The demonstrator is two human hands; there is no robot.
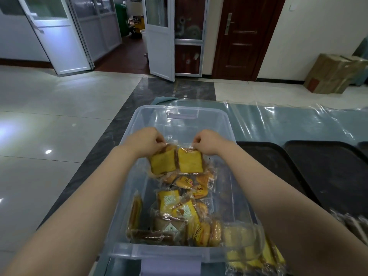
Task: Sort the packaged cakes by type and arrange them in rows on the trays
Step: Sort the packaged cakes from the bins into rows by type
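Head view: left hand (146, 141) pinches one yellow cake packet (163, 160), right hand (207, 141) pinches its twin (190, 160), both hanging over the clear bin (229, 124); black trays (278, 166) lie right, nearer the right hand.

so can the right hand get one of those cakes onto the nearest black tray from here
Probably yes. The right hand pinches a yellow cake packet over the clear bin, and the nearest black tray lies just right of the bin with its surface bare and nothing between.
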